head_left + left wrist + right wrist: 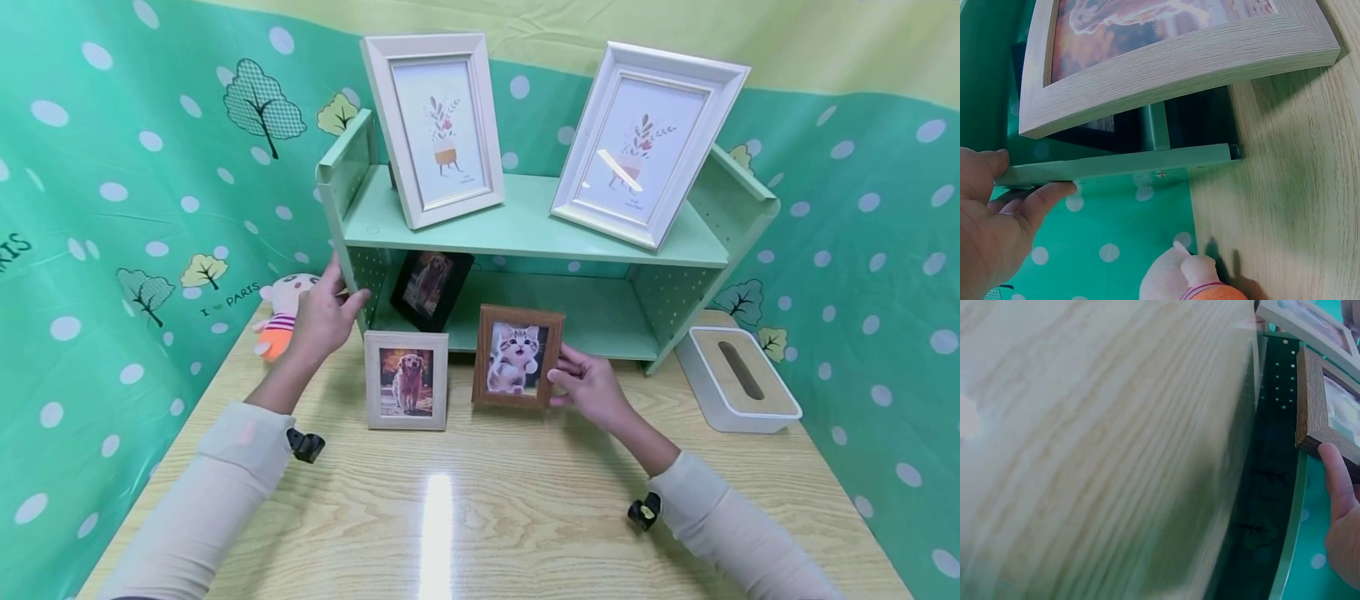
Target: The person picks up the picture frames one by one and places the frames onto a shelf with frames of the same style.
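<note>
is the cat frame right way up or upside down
Right way up: the kitten's head is at the top of the brown frame, which the right hand grips.

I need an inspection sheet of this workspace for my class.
Surface: pale wood-grain tabletop
Job's things: brown wooden rectangular kitten-picture frame; green two-tier shelf with perforated sides
Clutter: pale rectangular dog-picture frame; black rectangular frame tilted inside shelf; two white rectangular plant-print frames atop; white box with slotted wooden lid; striped plush toy
Grips: left grip holds shelf's left side; right grip holds brown frame's right edge
Cables: nothing seen
Surroundings: dotted green fabric backdrop
</note>
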A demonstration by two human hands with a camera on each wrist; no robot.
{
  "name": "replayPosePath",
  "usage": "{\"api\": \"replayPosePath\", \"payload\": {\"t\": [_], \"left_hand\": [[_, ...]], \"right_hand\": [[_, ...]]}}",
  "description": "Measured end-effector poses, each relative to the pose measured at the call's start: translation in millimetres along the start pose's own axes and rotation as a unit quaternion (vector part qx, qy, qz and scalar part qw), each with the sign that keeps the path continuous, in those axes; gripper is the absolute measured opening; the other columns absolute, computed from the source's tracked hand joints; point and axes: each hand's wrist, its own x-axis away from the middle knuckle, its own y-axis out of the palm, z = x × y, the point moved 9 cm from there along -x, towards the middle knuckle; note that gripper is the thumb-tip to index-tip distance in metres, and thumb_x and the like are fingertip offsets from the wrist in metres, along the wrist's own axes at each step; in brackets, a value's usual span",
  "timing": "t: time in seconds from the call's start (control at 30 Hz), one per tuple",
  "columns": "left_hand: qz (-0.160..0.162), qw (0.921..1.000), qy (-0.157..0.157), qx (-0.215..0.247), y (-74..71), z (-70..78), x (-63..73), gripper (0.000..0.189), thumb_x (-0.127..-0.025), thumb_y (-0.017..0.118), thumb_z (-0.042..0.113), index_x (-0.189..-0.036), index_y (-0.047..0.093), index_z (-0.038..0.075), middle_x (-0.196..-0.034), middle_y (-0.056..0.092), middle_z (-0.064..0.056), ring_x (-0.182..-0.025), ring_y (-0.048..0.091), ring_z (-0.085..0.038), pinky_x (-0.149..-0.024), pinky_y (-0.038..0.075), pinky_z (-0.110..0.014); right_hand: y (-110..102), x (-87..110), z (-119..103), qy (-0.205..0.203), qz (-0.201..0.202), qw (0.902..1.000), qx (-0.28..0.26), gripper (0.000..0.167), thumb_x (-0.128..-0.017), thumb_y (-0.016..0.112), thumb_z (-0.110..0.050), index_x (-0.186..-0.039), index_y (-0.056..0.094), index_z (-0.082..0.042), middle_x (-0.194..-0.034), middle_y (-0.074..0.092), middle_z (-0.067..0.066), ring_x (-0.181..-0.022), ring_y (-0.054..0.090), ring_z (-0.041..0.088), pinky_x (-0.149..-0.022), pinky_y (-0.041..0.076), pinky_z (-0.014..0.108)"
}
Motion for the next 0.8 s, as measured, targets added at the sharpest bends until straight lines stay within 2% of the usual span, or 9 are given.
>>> {"api": "replayPosePath", "payload": {"t": [0.33, 0.63, 0.8], "left_hand": [[0.002, 1.0, 0.008, 0.002, 0.2, 0.4, 0.1, 0.081, -0.102, 0.061, 0.01, -0.163, 0.017, 0.042, -0.15, 0.051, -0.028, -0.133, 0.053, -0.049, -0.102, 0.055, -0.059], [-0.002, 1.0, -0.004, 0.0, 1.3, -1.9, 0.2, 0.084, -0.102, 0.06, 0.01, -0.162, 0.014, 0.047, -0.152, 0.048, -0.028, -0.135, 0.052, -0.048, -0.102, 0.055, -0.059], [-0.001, 1.0, -0.004, -0.005, 1.3, -1.4, -0.3, 0.084, -0.102, 0.06, 0.009, -0.162, 0.015, 0.047, -0.152, 0.048, -0.028, -0.134, 0.053, -0.048, -0.101, 0.055, -0.059]], "right_hand": [[-1, -1.6, -8, -0.007, 0.001, 1.0, -0.006, 0.061, -0.1, 0.061, 0.0, -0.156, 0.036, -0.002, -0.14, 0.058, 0.031, -0.115, 0.069, 0.037, -0.075, 0.068, 0.04], [-1, -2.3, -13, -0.01, 0.001, 0.9998, -0.016, 0.061, -0.1, 0.061, 0.001, -0.155, 0.036, -0.001, -0.139, 0.058, 0.031, -0.109, 0.072, 0.026, -0.074, 0.068, 0.039], [-3, -3.0, -16, -0.012, 0.005, 0.9999, -0.009, 0.061, -0.1, 0.061, 0.0, -0.156, 0.036, -0.002, -0.14, 0.058, 0.03, -0.113, 0.071, 0.032, -0.073, 0.068, 0.038]]}}
